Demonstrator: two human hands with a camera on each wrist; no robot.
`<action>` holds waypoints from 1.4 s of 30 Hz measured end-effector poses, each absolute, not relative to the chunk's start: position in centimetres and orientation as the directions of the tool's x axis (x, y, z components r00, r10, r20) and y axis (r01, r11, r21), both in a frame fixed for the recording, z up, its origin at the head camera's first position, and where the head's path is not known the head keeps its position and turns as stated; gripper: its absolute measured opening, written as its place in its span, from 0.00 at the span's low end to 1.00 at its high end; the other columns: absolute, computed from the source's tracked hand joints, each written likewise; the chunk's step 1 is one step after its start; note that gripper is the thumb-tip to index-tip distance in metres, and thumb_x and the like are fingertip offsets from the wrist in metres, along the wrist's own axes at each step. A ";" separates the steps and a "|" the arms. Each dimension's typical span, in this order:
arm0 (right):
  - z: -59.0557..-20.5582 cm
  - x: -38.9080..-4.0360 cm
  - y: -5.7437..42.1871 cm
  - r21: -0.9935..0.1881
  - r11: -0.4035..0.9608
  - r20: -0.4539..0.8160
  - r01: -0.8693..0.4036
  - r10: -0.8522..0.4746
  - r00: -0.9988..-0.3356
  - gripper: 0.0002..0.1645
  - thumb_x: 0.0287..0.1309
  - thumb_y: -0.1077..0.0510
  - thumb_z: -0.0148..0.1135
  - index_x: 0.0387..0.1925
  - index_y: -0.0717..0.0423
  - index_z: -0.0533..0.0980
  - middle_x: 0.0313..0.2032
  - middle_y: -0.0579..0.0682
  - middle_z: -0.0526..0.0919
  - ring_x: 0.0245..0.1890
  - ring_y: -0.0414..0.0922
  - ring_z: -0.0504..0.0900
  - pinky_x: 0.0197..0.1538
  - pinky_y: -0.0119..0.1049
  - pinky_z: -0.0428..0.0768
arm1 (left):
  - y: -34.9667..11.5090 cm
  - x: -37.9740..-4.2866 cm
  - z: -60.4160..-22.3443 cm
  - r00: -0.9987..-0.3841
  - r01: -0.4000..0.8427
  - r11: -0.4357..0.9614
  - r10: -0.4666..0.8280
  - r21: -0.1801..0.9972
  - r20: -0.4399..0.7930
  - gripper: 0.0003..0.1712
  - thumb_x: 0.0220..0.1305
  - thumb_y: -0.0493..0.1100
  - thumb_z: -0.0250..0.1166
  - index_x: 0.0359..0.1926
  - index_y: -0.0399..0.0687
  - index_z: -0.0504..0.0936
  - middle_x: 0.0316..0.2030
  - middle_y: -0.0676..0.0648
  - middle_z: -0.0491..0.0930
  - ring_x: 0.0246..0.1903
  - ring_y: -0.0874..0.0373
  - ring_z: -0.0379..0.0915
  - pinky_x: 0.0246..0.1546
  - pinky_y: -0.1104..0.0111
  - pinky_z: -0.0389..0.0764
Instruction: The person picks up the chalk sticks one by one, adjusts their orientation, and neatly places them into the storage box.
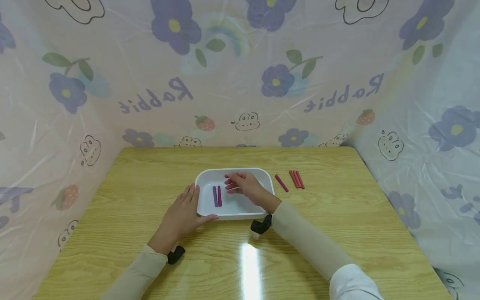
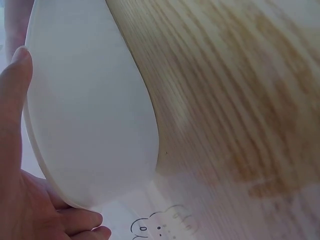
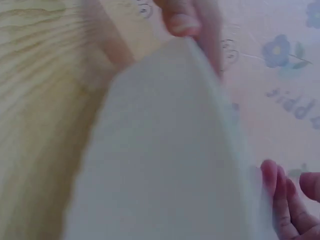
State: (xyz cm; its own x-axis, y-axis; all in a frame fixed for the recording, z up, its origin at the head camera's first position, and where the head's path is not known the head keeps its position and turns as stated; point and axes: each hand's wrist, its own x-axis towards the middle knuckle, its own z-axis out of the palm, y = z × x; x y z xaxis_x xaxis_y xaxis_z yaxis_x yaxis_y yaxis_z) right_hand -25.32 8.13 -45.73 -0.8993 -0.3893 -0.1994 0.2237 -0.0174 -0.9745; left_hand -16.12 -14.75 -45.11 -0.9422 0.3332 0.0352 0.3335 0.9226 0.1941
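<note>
A shallow white tray (image 1: 245,214) stands on the table, holding a dull purple stick (image 1: 215,196) and a magenta stick (image 1: 219,196), both crayon-like and side by side. My left hand (image 1: 183,212) holds the tray's near left corner, its thumb along the front rim and its fingers around the left end. Over the tray's right half hovers my right hand (image 1: 245,186), its fingers loosely bent toward the two sticks. In the right wrist view, the thumb and fingers (image 3: 281,200) of that hand stand apart beyond the rim, with nothing visible between them.
Right of the tray, a magenta stick (image 1: 281,183) lies slanted on the wooden table (image 1: 150,166). Several red and brownish sticks (image 1: 296,179) lie close together just beyond it. Printed cloth (image 1: 232,83) hangs behind the table and along both sides.
</note>
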 end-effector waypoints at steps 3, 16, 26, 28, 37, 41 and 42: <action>-44.8 -25.5 9.5 -0.979 -0.053 -0.166 0.197 -0.355 -0.920 0.27 0.65 0.49 0.54 0.54 0.68 0.72 0.47 0.67 0.76 0.40 0.48 0.81 0.46 0.41 0.80 | -14.7 -16.1 -45.1 -0.944 0.328 0.924 0.329 0.195 0.030 0.71 0.43 0.86 0.42 0.70 0.32 0.47 0.69 0.34 0.47 0.69 0.43 0.41 0.65 0.51 0.53; -43.5 -27.1 19.5 -0.938 0.345 0.009 -0.042 -0.097 -0.995 0.25 0.66 0.48 0.52 0.54 0.63 0.72 0.49 0.59 0.76 0.51 0.58 0.74 0.52 0.47 0.76 | -14.7 -16.2 -45.2 -0.938 0.345 0.918 0.344 0.195 0.043 0.69 0.46 0.85 0.42 0.70 0.31 0.47 0.69 0.34 0.47 0.69 0.43 0.41 0.64 0.51 0.53; -45.7 -27.1 22.3 -0.572 0.820 -0.153 -0.017 -0.127 -0.980 0.30 0.63 0.51 0.55 0.57 0.71 0.67 0.50 0.67 0.75 0.50 0.58 0.75 0.52 0.52 0.73 | -14.7 -16.5 -45.2 -0.938 0.344 0.921 0.345 0.183 0.026 0.70 0.45 0.85 0.41 0.70 0.32 0.45 0.69 0.34 0.45 0.69 0.44 0.40 0.65 0.52 0.52; -46.1 -27.1 22.2 -0.547 0.837 -0.149 -0.034 -0.137 -0.979 0.29 0.62 0.52 0.57 0.54 0.73 0.69 0.48 0.67 0.76 0.51 0.60 0.74 0.59 0.54 0.67 | -14.7 -16.5 -45.1 -0.938 0.345 0.920 0.345 0.185 0.035 0.69 0.46 0.85 0.41 0.70 0.32 0.46 0.69 0.34 0.46 0.69 0.43 0.40 0.65 0.52 0.52; -47.0 -27.2 21.9 -0.431 0.900 -0.136 -0.067 -0.138 -0.981 0.25 0.60 0.48 0.59 0.14 0.59 0.76 0.12 0.49 0.70 0.19 0.48 0.67 0.65 0.55 0.52 | -14.6 -16.3 -45.3 -0.937 0.347 0.917 0.348 0.197 0.032 0.69 0.46 0.85 0.42 0.70 0.32 0.45 0.69 0.34 0.45 0.69 0.43 0.40 0.65 0.52 0.52; -46.8 -27.1 21.6 -0.429 0.899 -0.109 -0.086 -0.146 -0.983 0.30 0.61 0.48 0.59 0.06 0.54 0.69 0.07 0.44 0.60 0.14 0.43 0.61 0.60 0.53 0.60 | -14.7 -16.3 -45.3 -0.936 0.352 0.917 0.348 0.188 0.052 0.69 0.46 0.84 0.42 0.70 0.32 0.46 0.69 0.34 0.46 0.69 0.43 0.41 0.65 0.52 0.52; -46.7 -27.1 21.6 -0.434 0.897 -0.105 -0.087 -0.146 -0.984 0.30 0.61 0.49 0.59 0.06 0.54 0.68 0.07 0.44 0.59 0.14 0.43 0.60 0.58 0.52 0.62 | -14.7 -16.3 -45.2 -0.936 0.352 0.917 0.349 0.188 0.054 0.69 0.47 0.84 0.42 0.70 0.32 0.46 0.69 0.34 0.46 0.69 0.43 0.41 0.65 0.52 0.53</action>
